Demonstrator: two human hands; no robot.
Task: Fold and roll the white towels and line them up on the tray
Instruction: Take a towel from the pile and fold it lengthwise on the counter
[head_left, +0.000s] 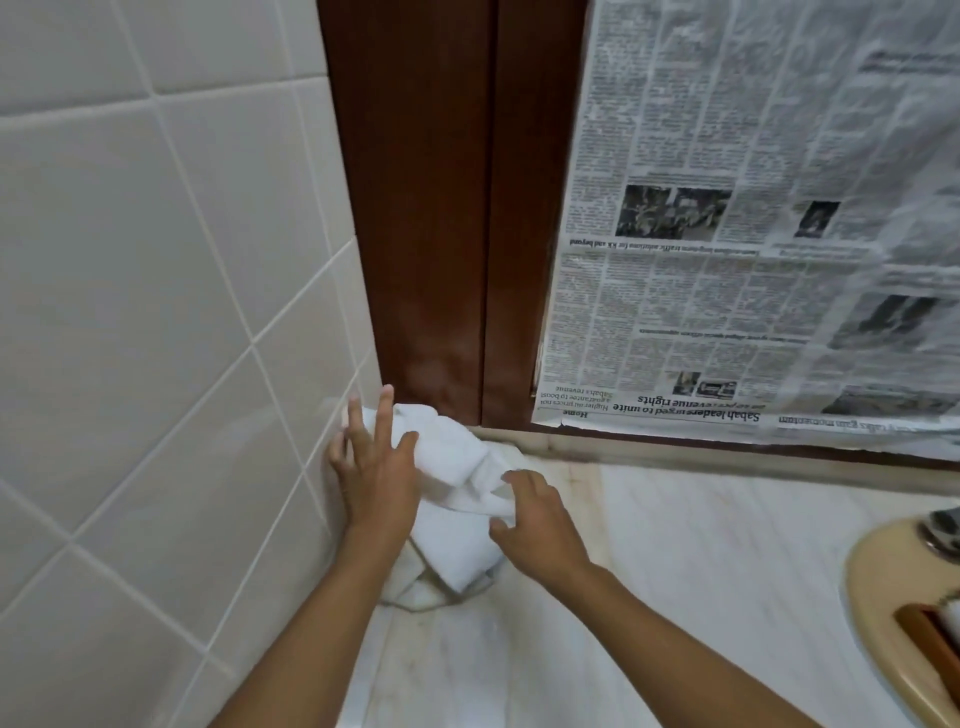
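Two hands work one white towel (457, 457) in the far left corner of the tabletop (675, 545), hard against the tiled wall (156, 260) and just below the dark wooden frame (441, 208). The left hand (374, 467) lies on the towel's far left end, fingers straight and spread, thumb pressed onto the cloth; the right hand (535, 519) has its fingers curled and pinches a fold at the near right end. The towel's long axis runs slantwise between them, from far left to near right, and it rests on a rumpled heap of white cloth (457, 566) just nearer. It looks bunched, so spreading it flat seems the step in hand, likely toward the bare stone on the right, where the right hand is nearer. No tray is surely in view; a brown object (930, 639) sits in the basin (872, 597) at the right edge, well apart
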